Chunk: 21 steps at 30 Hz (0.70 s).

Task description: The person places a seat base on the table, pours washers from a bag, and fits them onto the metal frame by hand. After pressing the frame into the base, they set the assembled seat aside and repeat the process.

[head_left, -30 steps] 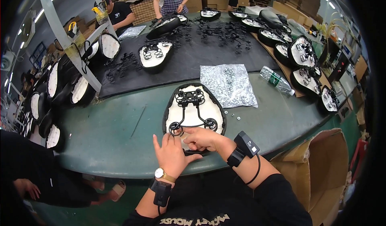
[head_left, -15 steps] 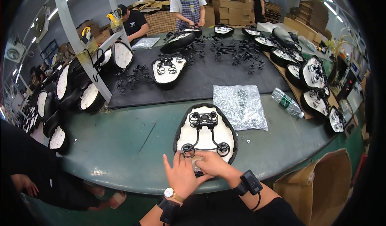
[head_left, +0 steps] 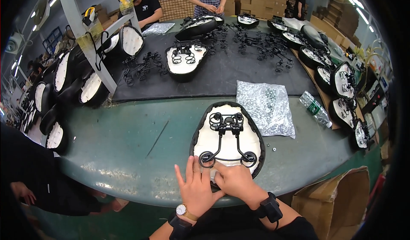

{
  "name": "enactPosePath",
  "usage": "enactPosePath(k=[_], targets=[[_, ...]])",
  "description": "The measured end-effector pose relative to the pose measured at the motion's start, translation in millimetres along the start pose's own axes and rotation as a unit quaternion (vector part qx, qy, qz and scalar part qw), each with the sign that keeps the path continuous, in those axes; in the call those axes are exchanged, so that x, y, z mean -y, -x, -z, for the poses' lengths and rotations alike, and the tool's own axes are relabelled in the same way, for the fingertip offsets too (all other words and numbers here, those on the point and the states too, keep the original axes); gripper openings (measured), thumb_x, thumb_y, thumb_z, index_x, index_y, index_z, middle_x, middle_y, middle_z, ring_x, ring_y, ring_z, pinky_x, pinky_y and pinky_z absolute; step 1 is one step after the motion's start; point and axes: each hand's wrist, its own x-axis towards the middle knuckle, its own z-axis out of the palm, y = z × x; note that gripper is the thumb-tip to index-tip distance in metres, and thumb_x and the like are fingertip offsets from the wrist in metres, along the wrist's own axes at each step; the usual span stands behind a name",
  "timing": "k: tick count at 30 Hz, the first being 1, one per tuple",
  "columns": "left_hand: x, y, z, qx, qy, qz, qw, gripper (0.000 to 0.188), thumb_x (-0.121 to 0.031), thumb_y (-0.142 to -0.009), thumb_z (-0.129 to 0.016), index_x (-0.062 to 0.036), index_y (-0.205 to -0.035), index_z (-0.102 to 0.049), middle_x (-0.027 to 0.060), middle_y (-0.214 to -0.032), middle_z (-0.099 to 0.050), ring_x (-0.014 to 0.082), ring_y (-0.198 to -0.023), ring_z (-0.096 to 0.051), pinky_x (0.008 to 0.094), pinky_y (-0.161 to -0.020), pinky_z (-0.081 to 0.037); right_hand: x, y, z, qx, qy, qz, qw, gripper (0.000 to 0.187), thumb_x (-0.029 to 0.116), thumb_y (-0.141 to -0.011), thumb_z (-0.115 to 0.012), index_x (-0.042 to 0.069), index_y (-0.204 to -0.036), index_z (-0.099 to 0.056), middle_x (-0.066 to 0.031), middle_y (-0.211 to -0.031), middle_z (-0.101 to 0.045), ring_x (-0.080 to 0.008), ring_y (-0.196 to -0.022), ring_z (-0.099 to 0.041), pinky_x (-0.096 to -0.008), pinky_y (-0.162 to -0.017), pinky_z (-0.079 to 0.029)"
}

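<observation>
In front of me a bicycle saddle (head_left: 203, 141) lies upside down, its cream underside up and a black rim around it. A black metal spring frame (head_left: 228, 130) rests on it, with two coils at the near end. My left hand (head_left: 195, 184) lies with fingers spread at the saddle's near left edge, fingertips by the left coil (head_left: 207, 159). My right hand (head_left: 239, 181) is closed, thumb and fingers bent at the same coil; whatever they pinch is hidden. Small metal nuts (head_left: 274, 149) lie on the table right of the saddle.
A clear bag of small metal parts (head_left: 267, 111) and a plastic bottle (head_left: 315, 108) lie to the right. More saddles (head_left: 185, 62) and spring frames (head_left: 262, 43) cover the black mat. A metal post (head_left: 92, 54) stands at left, a cardboard box (head_left: 331, 201) at lower right. Co-workers are nearby.
The view has shifted, so the saddle sits slightly further right in it. My right hand's fingers have shifted slightly at the left coil; the left hand stays spread beside it.
</observation>
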Motion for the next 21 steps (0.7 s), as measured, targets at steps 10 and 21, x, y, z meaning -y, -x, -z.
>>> enactPosePath(k=[10, 21], targets=[[7.5, 2.6, -1.2, -0.024, 0.039, -0.007, 0.999, 0.100, -0.048, -0.058, -0.091, 0.0025, -0.136, -0.055, 0.0308, -0.146, -0.050, 0.0424, -0.145, -0.039, 0.0595, -0.120, -0.024, 4.8, 0.3, 2.3, 0.008, 0.027, 0.003, 1.000, 0.031, 0.017, -0.085, -0.062, 0.014, -0.114, -0.075, -0.0130, -0.058, -0.065, -0.0328, -0.051, -0.066, -0.0448, -0.050, -0.054], [11.8, 0.9, -4.0, -0.017, 0.063, -0.029, 0.997, 0.092, -0.053, -0.061, -0.088, 0.0029, -0.127, -0.057, 0.0315, -0.146, -0.049, 0.0410, -0.148, -0.035, 0.0603, -0.121, -0.022, 3.9, 3.7, -1.1, -0.039, 0.004, 0.031, 0.999, 0.032, 0.015, -0.086, -0.062, 0.007, -0.115, -0.074, -0.0121, -0.063, -0.067, -0.0314, -0.055, -0.067, -0.0432, -0.053, -0.055]])
